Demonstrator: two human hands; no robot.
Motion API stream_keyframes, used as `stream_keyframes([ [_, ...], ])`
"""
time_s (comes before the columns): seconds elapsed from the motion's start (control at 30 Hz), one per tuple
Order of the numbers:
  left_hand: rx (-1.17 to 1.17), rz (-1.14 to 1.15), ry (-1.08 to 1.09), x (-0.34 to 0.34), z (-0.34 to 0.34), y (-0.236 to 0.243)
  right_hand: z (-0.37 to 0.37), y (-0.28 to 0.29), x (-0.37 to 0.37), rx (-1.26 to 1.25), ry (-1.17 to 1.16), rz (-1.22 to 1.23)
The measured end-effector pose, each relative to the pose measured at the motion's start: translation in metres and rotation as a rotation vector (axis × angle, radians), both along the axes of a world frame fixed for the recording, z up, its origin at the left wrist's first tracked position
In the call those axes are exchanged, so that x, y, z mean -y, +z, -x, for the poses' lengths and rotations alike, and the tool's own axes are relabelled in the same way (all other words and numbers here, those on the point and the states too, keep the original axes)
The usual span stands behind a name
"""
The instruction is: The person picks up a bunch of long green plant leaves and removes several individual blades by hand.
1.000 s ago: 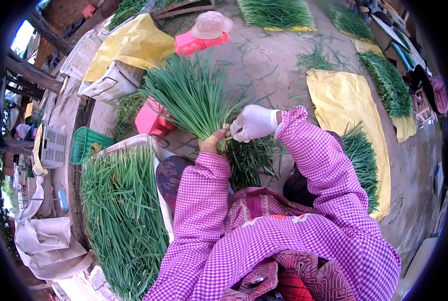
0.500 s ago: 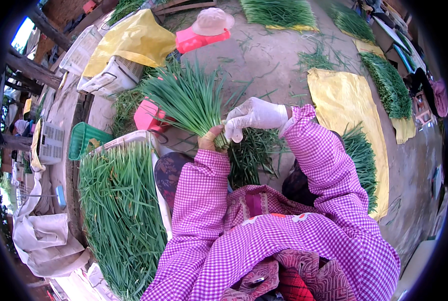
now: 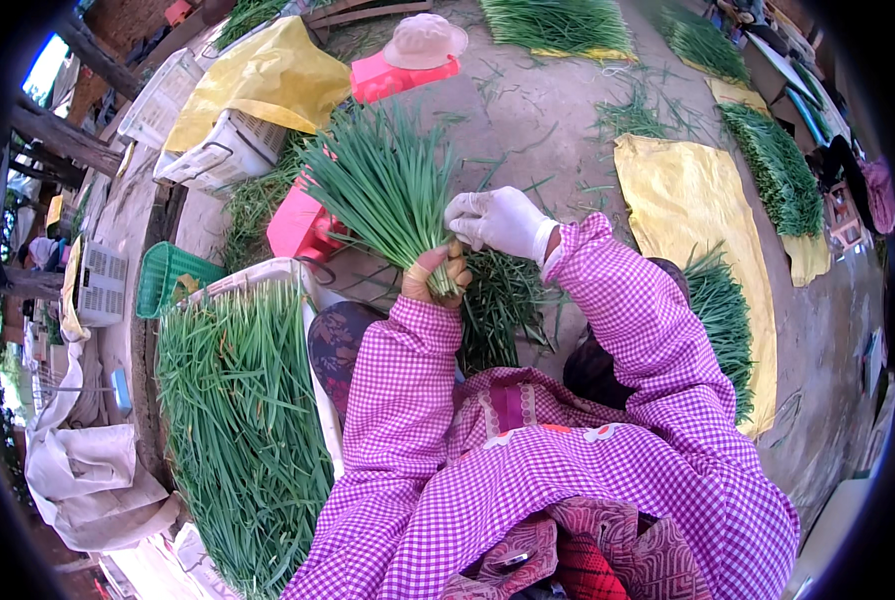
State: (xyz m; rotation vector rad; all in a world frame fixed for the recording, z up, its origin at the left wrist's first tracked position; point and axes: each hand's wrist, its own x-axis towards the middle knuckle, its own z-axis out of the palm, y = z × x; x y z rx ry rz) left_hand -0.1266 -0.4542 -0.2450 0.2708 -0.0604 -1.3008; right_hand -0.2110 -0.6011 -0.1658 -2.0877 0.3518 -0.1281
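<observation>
My left hand (image 3: 433,274) is wrapped round the lower stalks of a bunch of garlic chives (image 3: 385,185). The long green leaves fan out away from me, up and to the left. At the right side of the bunch is my right hand (image 3: 502,220), in a white glove. Its fingers are bent together against the outer leaves; what is between them, if anything, is too small to make out. Below both hands, between my knees, lies a heap of loose dark green leaves (image 3: 502,310).
A white crate (image 3: 317,375) packed with chives (image 3: 237,430) stands at my left, near a green basket (image 3: 177,280) and a pink stool (image 3: 302,225). At my right, more chives (image 3: 719,310) lie on a yellow sheet (image 3: 687,200). A hat (image 3: 424,42) rests on another pink seat (image 3: 397,82) ahead.
My right hand has risen slightly along the edge of the bunch, its fingers now against the leaves above my left hand. The bunch has swung a little to the right, and more left fingers show.
</observation>
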Motion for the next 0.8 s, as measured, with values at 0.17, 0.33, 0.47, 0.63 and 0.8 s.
stream_keyframes([
  [0.17, 0.011, 0.069, -0.026, 0.000, 0.000, -0.001, 0.000, 0.002, -0.002, -0.005, 0.006, 0.039],
  [0.33, 0.144, -0.049, 0.055, 0.001, 0.007, 0.003, 0.000, -0.007, -0.008, 0.017, -0.045, 0.202],
  [0.47, 0.209, -0.017, 0.058, 0.000, 0.009, 0.003, -0.002, -0.002, -0.014, -0.035, -0.113, 0.372],
  [0.63, 0.165, 0.065, 0.017, 0.001, 0.006, 0.004, -0.001, 0.000, -0.007, 0.040, -0.131, 0.217],
  [0.8, 0.169, 0.033, 0.049, -0.002, 0.004, 0.003, 0.008, 0.020, 0.014, 0.176, -0.169, -0.249],
])
